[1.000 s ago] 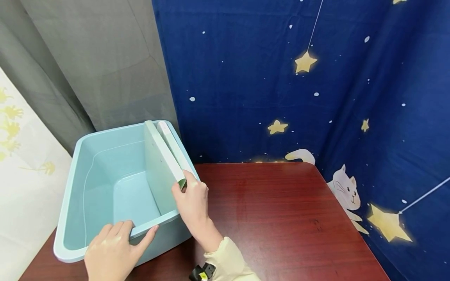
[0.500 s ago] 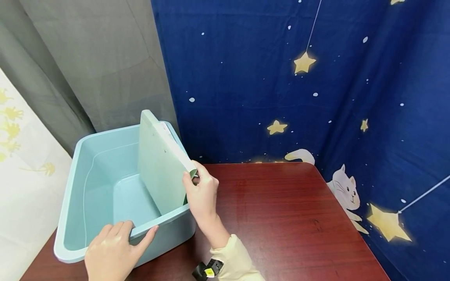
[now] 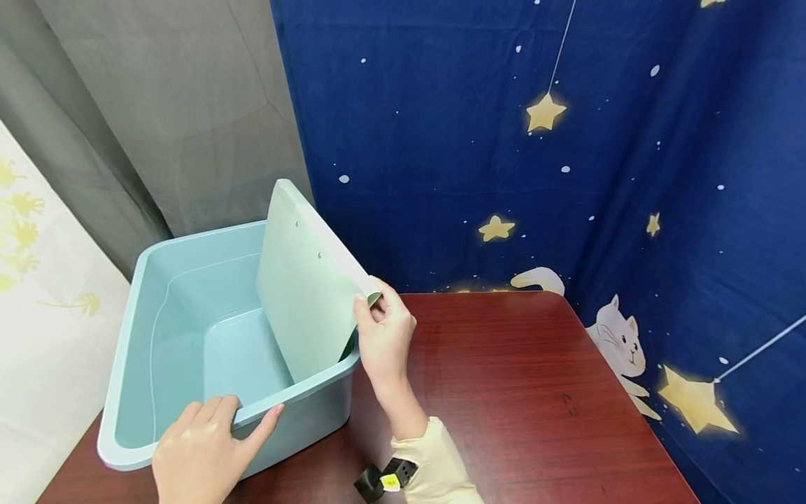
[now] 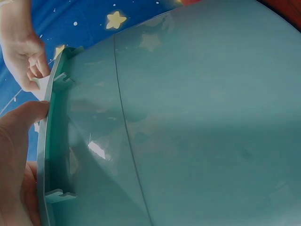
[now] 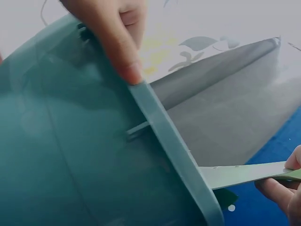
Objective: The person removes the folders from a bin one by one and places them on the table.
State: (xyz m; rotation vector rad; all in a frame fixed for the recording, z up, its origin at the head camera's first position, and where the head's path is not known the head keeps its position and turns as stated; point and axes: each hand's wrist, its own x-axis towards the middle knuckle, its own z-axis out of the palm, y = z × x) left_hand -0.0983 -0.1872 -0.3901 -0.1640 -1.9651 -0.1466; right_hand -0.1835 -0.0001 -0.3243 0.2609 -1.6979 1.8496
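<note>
In the head view a pale green file binder (image 3: 308,280), two small rivets on its side, stands tilted up out of a light blue plastic bin (image 3: 122,350). My right hand (image 3: 385,334) pinches the binder's near upper corner between thumb and fingers. The binder's far end now rises above the bin's back rim, while its lower part is still inside. My left hand (image 3: 200,448) holds the bin's front rim, fingers over the inside and thumb outside. In the left wrist view the left thumb (image 4: 30,113) lies on that rim. The binder hides whatever is behind it.
The bin stands on a reddish-brown wooden table (image 3: 504,392), which extends to the right. Behind hang a grey curtain (image 3: 189,105) and a dark blue star-print curtain (image 3: 428,140). A white patterned cloth (image 3: 50,364) hangs at the left.
My right hand has moved up and to the right, raising and tilting the binder. A second pale binder, earlier visible beside it, is now hidden. My left hand has stayed on the rim.
</note>
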